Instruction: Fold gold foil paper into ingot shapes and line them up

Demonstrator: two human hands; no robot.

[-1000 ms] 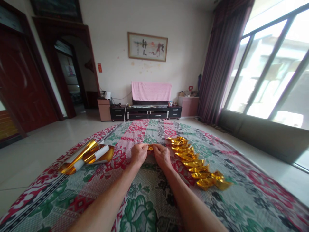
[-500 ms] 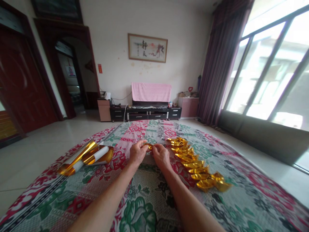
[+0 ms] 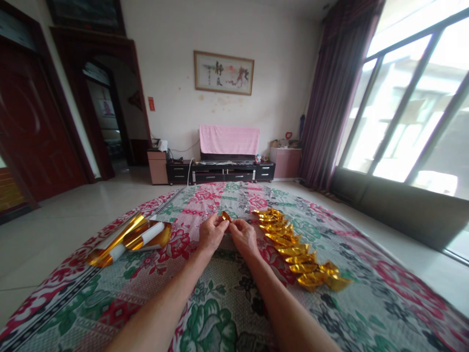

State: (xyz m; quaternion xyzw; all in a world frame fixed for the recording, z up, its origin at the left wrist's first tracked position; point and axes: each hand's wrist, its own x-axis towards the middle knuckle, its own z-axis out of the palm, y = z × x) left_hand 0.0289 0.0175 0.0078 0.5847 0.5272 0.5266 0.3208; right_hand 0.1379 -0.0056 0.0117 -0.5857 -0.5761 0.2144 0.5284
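Between my two hands, above the patterned cloth [image 3: 208,288], is a small folded piece of gold foil paper [image 3: 226,215]. My left hand [image 3: 212,233] pinches it from the left with thumb and fingers. From the other side my right hand [image 3: 244,236] grips its near right edge, fingertips almost touching the left thumb. Much of the foil's lower part is hidden by the fingers. To the right lies a slanting row of several folded gold foil ingots [image 3: 287,239], close together. On the left rest loosely curled sheets of gold foil paper [image 3: 128,234] with white backs.
The flowered cloth covers the broad surface before me. Beyond it stand a low black TV cabinet [image 3: 234,172] and a screen draped with a pink towel [image 3: 229,140]. A purple curtain [image 3: 318,98] and large windows [image 3: 410,107] are at right, dark red doors [image 3: 36,117] at left.
The foil piece has turned from lying roughly level to standing tilted up between my fingertips. My left hand has shifted slightly to the right, closer to the right hand.
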